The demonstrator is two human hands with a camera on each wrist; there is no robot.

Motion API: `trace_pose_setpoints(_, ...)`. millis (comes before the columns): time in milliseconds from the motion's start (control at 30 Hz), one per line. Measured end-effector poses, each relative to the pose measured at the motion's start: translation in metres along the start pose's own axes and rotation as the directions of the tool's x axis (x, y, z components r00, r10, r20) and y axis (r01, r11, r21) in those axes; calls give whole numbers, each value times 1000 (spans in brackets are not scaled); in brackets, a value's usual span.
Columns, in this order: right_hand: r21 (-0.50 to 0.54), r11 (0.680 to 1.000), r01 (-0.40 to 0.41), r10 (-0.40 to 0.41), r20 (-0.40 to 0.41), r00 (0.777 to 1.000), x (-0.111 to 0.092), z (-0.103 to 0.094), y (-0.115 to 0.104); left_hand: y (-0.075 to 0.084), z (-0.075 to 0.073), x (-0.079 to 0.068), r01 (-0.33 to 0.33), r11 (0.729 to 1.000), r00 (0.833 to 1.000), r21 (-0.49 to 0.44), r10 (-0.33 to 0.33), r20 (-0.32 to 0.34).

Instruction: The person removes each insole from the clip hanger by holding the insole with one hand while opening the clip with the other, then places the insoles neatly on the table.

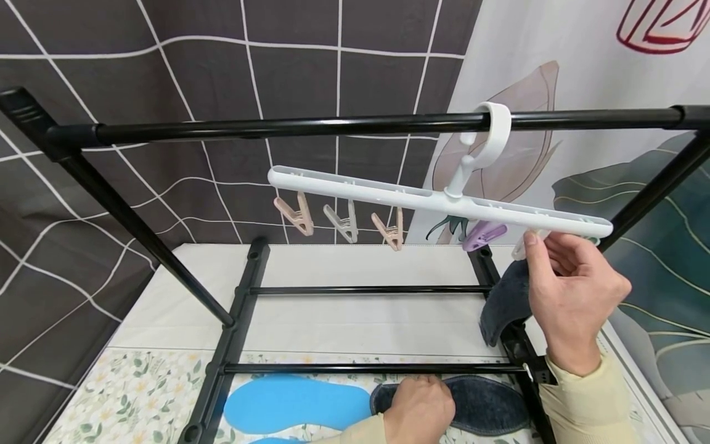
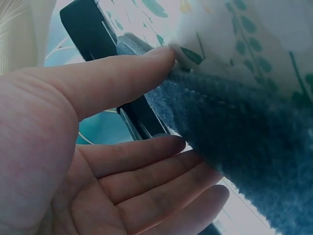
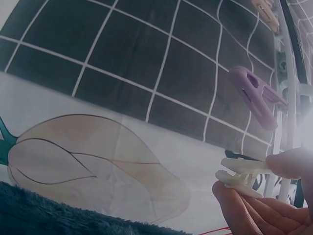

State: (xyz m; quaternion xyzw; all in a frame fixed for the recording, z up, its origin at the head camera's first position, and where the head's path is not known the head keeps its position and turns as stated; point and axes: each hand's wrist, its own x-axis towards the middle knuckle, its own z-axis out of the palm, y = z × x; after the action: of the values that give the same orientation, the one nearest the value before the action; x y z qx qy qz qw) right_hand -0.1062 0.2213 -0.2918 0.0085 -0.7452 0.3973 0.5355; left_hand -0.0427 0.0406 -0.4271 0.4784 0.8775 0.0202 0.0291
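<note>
A white clip hanger (image 1: 388,194) hooks over the black bar, tilted down to the right. At its right end my right hand (image 1: 577,283) pinches a white clothespin (image 3: 239,178) between thumb and index finger. A dark blue insole (image 1: 506,302) hangs below, its upper end running behind that hand. Lower down, my left hand (image 1: 418,407) pinches a second dark, fuzzy insole (image 2: 215,117), thumb on one face and fingers at the other. A purple clothespin (image 1: 484,235) hangs beside the right hand, and pink (image 1: 297,216) and pale green (image 1: 342,222) ones hang farther left.
The black rack's top bar (image 1: 288,128) crosses above, with slanted side posts and lower rungs (image 1: 366,290). A bright blue insole (image 1: 299,401) lies on the flowered cloth (image 1: 150,382) by the left hand. A dark gridded curtain (image 1: 183,80) stands behind.
</note>
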Motion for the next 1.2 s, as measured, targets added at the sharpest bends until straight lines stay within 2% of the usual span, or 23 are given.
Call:
trace_pose_setpoints(233, -24, 999, -30, 30, -16, 999, 1, -1, 0, 1, 2, 3, -28, 1000, 999, 8, 28, -39)
trace_pose_setpoints(633, -4, 998, -62, 62, -36, 997, 1, -2, 2, 1, 0, 2, -24, 999, 999, 42, 26, -28)
trace_pose_setpoints(800, -27, 997, -73, 72, -28, 997, 0, -3, 2, 0, -2, 1, -20, 999, 996, 38, 23, -89)
trace_pose_setpoints(933, -7, 998, -55, 55, -31, 998, 0, -5, 2, -1, -5, 1, -20, 999, 985, 38, 27, -170)
trace_pose_setpoints(1200, 33, 998, -49, 50, -24, 998, 0, -11, 5, -6, -12, -1, -7, 999, 984, 34, 13, -177)
